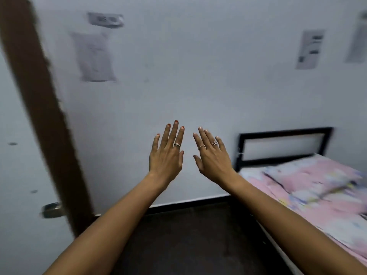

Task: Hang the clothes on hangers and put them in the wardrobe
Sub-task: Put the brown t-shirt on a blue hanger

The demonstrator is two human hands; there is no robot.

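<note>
1. Door (39, 108) at left w/ handle (52, 210); no wardrobe in view.
2. Left hand (165, 155) & right hand (213, 159) were raised, fingers straight, slightly apart, holding nothing.
3. Bed (317, 195) at right; no clothes or hangers visible; prob. no step begun; next calls for finding a garment.

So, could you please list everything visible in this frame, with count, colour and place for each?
Papers on wall: at least three, white with grey print, blurred, upper left and upper right.
Plate on wall: one, grey, top left; too blurred to identify.
Door edge: one, brown, running down the left side.
Door handle: one, metallic, lower left.
Bed frame: one, black, right, against the wall.
Bedding: pink patterned, on the bed at right.
Floor: dark, bottom centre.
Clothes, hangers, wardrobe: none clearly in view.
Left hand: one, empty, fingers straight, centre.
Right hand: one, empty, fingers straight, centre.
</note>
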